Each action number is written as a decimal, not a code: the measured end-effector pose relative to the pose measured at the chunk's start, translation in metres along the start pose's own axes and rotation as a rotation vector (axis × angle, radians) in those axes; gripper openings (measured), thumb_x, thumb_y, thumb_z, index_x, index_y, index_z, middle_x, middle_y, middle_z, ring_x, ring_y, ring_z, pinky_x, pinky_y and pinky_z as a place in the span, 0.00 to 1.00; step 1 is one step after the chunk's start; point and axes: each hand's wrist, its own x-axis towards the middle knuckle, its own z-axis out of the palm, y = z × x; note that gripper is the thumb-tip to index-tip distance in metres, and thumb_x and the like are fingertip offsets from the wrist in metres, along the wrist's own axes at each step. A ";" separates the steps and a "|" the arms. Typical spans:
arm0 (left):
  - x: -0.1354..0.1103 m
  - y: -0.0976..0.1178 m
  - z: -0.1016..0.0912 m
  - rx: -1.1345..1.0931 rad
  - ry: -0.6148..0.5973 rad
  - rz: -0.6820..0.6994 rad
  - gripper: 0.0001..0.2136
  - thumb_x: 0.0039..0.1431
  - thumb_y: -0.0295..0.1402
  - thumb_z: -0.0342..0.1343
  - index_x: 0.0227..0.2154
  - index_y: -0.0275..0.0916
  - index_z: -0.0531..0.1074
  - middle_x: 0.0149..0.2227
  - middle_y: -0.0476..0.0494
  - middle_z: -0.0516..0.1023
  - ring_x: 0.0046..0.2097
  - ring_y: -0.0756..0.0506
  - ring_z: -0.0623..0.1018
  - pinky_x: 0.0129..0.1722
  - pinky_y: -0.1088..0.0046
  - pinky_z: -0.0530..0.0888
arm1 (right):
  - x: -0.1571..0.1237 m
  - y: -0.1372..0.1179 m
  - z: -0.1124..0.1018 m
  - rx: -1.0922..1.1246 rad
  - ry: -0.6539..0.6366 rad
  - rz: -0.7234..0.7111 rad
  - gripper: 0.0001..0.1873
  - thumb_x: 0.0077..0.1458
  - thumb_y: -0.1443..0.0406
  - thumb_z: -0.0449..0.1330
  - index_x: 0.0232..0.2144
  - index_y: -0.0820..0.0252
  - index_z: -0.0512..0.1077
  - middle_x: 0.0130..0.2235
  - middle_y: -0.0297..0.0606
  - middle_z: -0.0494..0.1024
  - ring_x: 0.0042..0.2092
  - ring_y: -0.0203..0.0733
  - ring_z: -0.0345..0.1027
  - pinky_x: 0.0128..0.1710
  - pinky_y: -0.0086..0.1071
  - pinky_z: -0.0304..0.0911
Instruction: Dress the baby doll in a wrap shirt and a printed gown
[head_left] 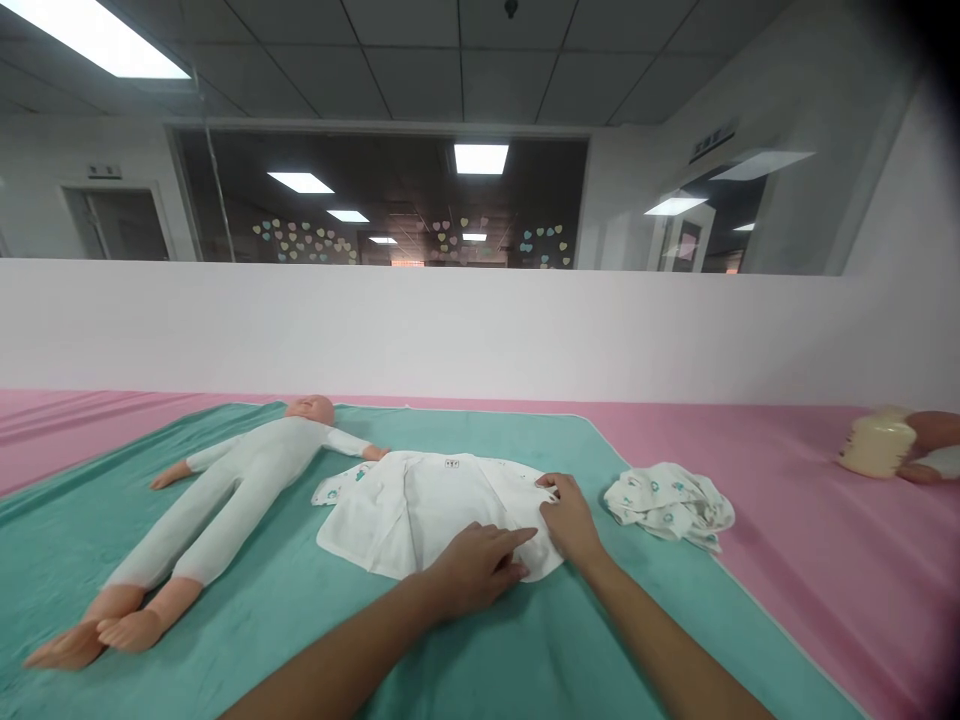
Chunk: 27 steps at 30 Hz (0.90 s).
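Note:
A small white baby shirt (450, 500) lies spread on the green cloth (300, 620), its front panels folded outward and a printed mark at the neck. Its left sleeve shows a green pattern. My left hand (480, 565) rests over the lower right part of the shirt, index finger stretched out and thumb apart. At the shirt's right edge, my right hand (571, 518) has its fingers bent in on the sleeve area, which it partly hides. Left of the shirt, a baby doll (262, 470) in a white bodysuit lies on its back, one hand close to the shirt's collar.
A crumpled white patterned baby garment (670, 503) lies to the right, at the green cloth's edge. Farther right, on the pink sheet (810, 540), stands a cream-coloured container (876, 443) beside part of another doll (934, 435). A low white wall (450, 335) with glass above it borders the back.

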 end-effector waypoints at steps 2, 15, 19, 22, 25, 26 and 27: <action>0.002 0.002 0.004 0.077 -0.004 0.032 0.19 0.61 0.42 0.41 0.55 0.49 0.60 0.35 0.49 0.75 0.38 0.46 0.72 0.39 0.67 0.64 | -0.002 -0.001 -0.004 -0.116 0.036 -0.017 0.19 0.39 0.73 0.47 0.35 0.57 0.67 0.43 0.39 0.65 0.45 0.44 0.62 0.46 0.36 0.60; 0.000 0.004 0.013 -0.003 0.049 0.230 0.08 0.58 0.35 0.48 0.29 0.39 0.70 0.34 0.50 0.75 0.37 0.50 0.72 0.38 0.76 0.64 | -0.019 -0.011 0.017 -0.376 -0.554 -0.409 0.29 0.58 0.56 0.45 0.58 0.64 0.56 0.63 0.45 0.50 0.62 0.49 0.45 0.59 0.43 0.46; 0.000 0.003 0.008 -0.128 0.046 0.137 0.11 0.60 0.35 0.45 0.29 0.40 0.71 0.34 0.51 0.76 0.35 0.51 0.72 0.36 0.77 0.65 | -0.021 -0.017 0.010 -0.435 -0.656 -0.350 0.33 0.59 0.53 0.41 0.61 0.67 0.50 0.64 0.46 0.43 0.65 0.49 0.36 0.61 0.44 0.40; -0.001 -0.018 -0.011 -0.086 0.160 -0.129 0.14 0.61 0.37 0.42 0.28 0.39 0.71 0.30 0.50 0.75 0.32 0.50 0.71 0.33 0.76 0.65 | -0.022 -0.016 0.006 -0.416 -0.670 -0.316 0.34 0.59 0.50 0.40 0.62 0.63 0.48 0.65 0.42 0.41 0.65 0.46 0.35 0.62 0.43 0.38; -0.015 -0.061 -0.041 0.043 0.363 -0.449 0.14 0.61 0.36 0.40 0.33 0.40 0.71 0.36 0.47 0.75 0.38 0.47 0.72 0.37 0.73 0.65 | -0.024 -0.011 0.009 -0.372 -0.651 -0.289 0.34 0.58 0.47 0.39 0.62 0.58 0.48 0.65 0.37 0.42 0.65 0.44 0.35 0.62 0.41 0.36; -0.023 -0.079 -0.051 0.120 0.398 -0.581 0.13 0.60 0.35 0.40 0.36 0.41 0.70 0.39 0.46 0.75 0.41 0.46 0.72 0.39 0.71 0.65 | -0.024 -0.008 0.010 -0.356 -0.647 -0.285 0.34 0.58 0.47 0.39 0.61 0.56 0.48 0.65 0.36 0.42 0.65 0.43 0.36 0.62 0.40 0.36; -0.033 -0.097 -0.059 0.215 0.406 -0.675 0.13 0.60 0.34 0.40 0.37 0.41 0.70 0.42 0.44 0.74 0.44 0.44 0.71 0.40 0.69 0.65 | -0.024 -0.006 0.012 -0.335 -0.636 -0.279 0.34 0.57 0.47 0.40 0.61 0.55 0.49 0.65 0.34 0.43 0.65 0.43 0.37 0.62 0.39 0.37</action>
